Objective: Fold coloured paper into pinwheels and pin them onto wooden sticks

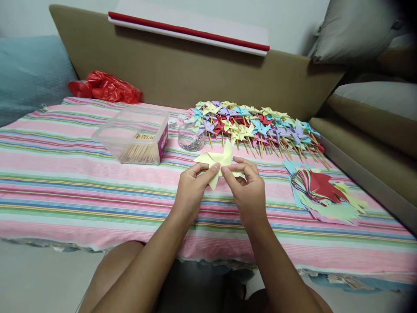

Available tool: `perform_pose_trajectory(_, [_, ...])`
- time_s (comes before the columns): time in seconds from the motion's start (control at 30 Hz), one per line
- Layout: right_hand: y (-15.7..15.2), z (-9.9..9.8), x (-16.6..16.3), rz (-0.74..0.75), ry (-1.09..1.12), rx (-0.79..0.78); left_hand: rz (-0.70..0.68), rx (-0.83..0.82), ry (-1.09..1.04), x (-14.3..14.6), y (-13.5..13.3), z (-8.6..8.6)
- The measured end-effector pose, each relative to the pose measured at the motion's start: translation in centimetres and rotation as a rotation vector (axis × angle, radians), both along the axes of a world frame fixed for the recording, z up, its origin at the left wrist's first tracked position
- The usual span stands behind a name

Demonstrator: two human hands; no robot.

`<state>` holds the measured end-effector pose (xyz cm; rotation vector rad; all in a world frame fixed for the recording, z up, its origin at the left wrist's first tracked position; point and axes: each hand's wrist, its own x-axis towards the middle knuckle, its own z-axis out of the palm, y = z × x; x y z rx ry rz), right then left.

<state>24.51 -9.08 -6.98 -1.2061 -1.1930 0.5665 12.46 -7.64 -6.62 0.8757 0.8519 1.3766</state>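
Note:
A pale yellow paper pinwheel is held up between both hands above the striped cloth. My left hand pinches it from the left, thumb pressed near its centre. From the right, my right hand grips it too, its thumb tip close to the left thumb. Several blades fan out around the fingers; the centre is mostly hidden by the thumbs. Just beyond the hands stands a clear round tub with small metal pieces inside. No stick shows on the pinwheel.
A clear plastic box holds wooden sticks. Many finished pinwheels on sticks lie heaped at the back right. Cut paper pieces are stacked at right. A red plastic bag rests at the back left, and cushions border the right.

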Motion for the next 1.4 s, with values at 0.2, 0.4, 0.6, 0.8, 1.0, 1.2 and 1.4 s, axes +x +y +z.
perform_pose_trajectory(0.2, [0.0,-0.2,-0.2,-0.022,0.014,0.010,-0.009,0.034,0.040,0.0,0.0,0.1])
perform_pose_trajectory(0.4, [0.1,-0.2,-0.5,-0.018,0.017,0.019,0.005,0.058,0.068,0.0,-0.2,0.3])
perform_pose_trajectory(0.6, [-0.2,0.3,-0.8,-0.022,0.200,-0.009,0.089,0.041,0.003,-0.4,0.3,0.4])
perform_pose_trajectory(0.8, [2.0,-0.5,-0.2,-0.021,0.131,-0.058,0.341,0.131,-0.348,-4.9,3.2,3.3])
perform_pose_trajectory(1.0, [11.5,0.8,-0.7,0.286,-0.296,-0.043,0.468,0.191,-0.501,-9.8,4.0,5.1])
perform_pose_trajectory(1.2, [22.2,1.8,-3.7,0.483,-0.511,-0.114,0.482,0.222,-0.501,-12.2,3.8,5.1])
perform_pose_trajectory(1.4, [27.1,-0.5,-5.9,0.613,-0.767,-0.255,0.505,0.206,-0.544,-12.4,4.2,5.0])
